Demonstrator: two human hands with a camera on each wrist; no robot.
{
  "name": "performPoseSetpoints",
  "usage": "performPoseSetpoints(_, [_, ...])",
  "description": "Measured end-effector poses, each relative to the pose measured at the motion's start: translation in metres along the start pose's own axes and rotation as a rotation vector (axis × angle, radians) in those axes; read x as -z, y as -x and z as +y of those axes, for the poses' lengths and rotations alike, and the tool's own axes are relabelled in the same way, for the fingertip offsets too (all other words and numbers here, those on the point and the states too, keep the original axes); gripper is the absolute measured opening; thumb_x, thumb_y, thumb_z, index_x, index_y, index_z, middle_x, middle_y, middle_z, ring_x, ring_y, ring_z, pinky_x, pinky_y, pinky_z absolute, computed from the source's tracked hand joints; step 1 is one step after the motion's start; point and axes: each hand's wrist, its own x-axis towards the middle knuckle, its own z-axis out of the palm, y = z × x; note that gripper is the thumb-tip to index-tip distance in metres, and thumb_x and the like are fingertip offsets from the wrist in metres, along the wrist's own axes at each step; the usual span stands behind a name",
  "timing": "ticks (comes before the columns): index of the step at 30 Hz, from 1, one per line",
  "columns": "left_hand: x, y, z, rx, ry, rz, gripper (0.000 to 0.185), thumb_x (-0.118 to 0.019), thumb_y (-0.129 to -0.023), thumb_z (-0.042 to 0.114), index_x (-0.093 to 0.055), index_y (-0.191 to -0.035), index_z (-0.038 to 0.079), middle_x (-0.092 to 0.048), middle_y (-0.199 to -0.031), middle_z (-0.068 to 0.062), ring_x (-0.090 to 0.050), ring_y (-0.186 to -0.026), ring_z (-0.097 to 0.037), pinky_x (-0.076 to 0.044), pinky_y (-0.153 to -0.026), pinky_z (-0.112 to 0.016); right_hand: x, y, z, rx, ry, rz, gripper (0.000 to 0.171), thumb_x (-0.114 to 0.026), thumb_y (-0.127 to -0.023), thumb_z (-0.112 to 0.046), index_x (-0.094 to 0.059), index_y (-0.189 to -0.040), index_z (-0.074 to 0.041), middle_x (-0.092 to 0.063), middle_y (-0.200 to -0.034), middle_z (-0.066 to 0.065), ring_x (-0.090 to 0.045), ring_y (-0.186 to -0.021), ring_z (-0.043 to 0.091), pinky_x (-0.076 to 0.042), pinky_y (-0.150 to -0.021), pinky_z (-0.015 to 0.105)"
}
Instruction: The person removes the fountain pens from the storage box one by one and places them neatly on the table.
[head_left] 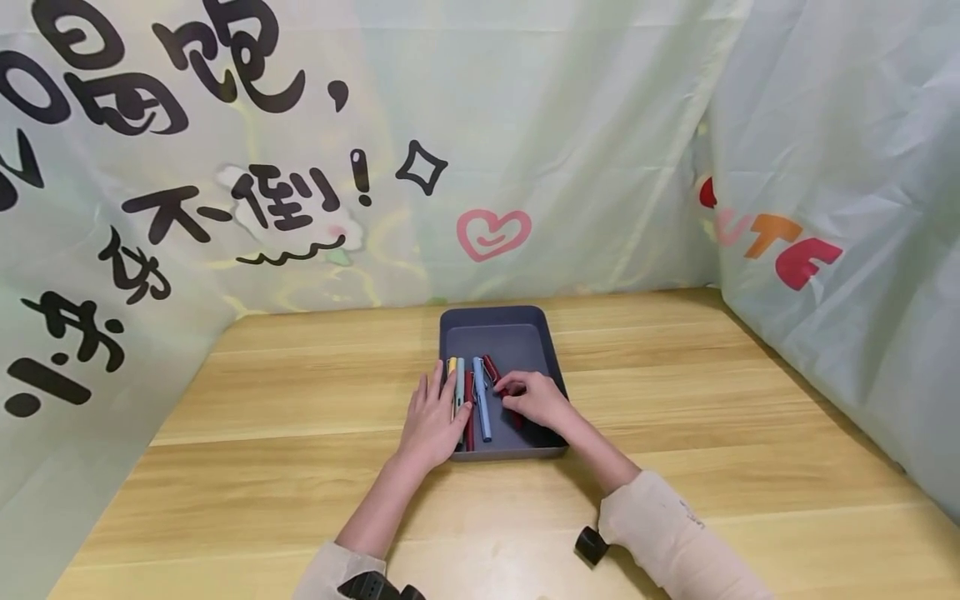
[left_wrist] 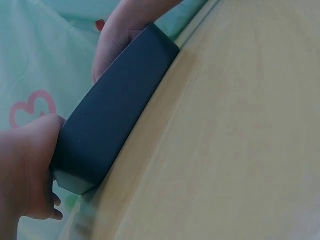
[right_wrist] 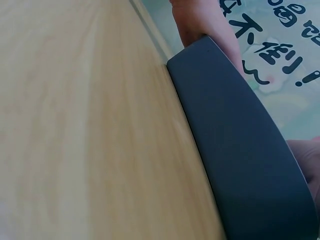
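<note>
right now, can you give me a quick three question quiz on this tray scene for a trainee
1. True or false: the dark tray sits on the wooden table.
2. Which hand touches a dark red pen? A) left hand B) right hand C) neither
3. Fill in: the left hand lies with straight fingers on the tray's ____ edge, beside the yellow pen.

Key: 1 true. 2 B, the right hand curls its fingers around a red pen inside the tray. 3 left.

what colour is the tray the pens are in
Dark grey-blue tray, holding the pens; it shows best in the head view.
</note>
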Motion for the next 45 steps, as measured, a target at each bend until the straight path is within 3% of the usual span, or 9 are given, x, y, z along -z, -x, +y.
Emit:
performPoseSetpoints(8, [-0.001, 0.0, -0.002, 0.017, 0.014, -0.006, 0.059, -0.041, -0.097, 0.038, -0.026, -0.146, 0.009, -0.001, -0.153, -0.008, -0.005, -0.135, -0.039, -0.01, -0.106, -0.052, 0.001, 0.0, 0.0, -0.038, -0.012, 0.014, 0.013, -0.062, -0.083, -0.007, -0.072, -0.091, -0.01, -0.065, -0.096, 0.006, -0.054, -0.081, 0.019, -0.044, -0.07, 0.031])
performPoseSetpoints(15, [-0.001, 0.002, -0.001, 0.029, 0.02, -0.006, 0.06, -0.041, -0.096, 0.039, -0.025, -0.146, 0.009, -0.001, -0.153, -0.007, -0.005, -0.135, -0.039, -0.009, -0.106, -0.051, 0.001, 0.002, -0.002, -0.057, -0.086, -0.032, 0.019, -0.064, -0.079, -0.003, -0.071, -0.096, -0.006, -0.063, -0.09, 0.005, -0.052, -0.076, 0.017, -0.044, -0.065, 0.027])
performPoseSetpoints(26, [-0.003, 0.003, -0.002, 0.026, 0.012, -0.01, 0.06, -0.042, -0.096, 0.037, -0.026, -0.146, 0.009, -0.002, -0.153, -0.009, -0.006, -0.135, -0.039, -0.01, -0.106, -0.052, 0.003, 0.006, -0.004, -0.096, -0.167, -0.059, 0.023, -0.065, -0.08, 0.001, -0.069, -0.102, -0.004, -0.062, -0.098, 0.009, -0.053, -0.073, 0.016, -0.045, -0.062, 0.026])
performPoseSetpoints(45, [-0.001, 0.001, -0.001, 0.009, 0.018, 0.003, 0.06, -0.042, -0.096, 0.038, -0.026, -0.146, 0.008, -0.001, -0.153, -0.008, -0.006, -0.134, -0.04, -0.009, -0.106, -0.052, 0.025, 0.017, -0.007, -0.064, -0.171, -0.045, 0.024, -0.064, -0.083, -0.001, -0.067, -0.106, -0.002, -0.06, -0.104, 0.014, -0.057, -0.069, 0.017, -0.05, -0.061, 0.029])
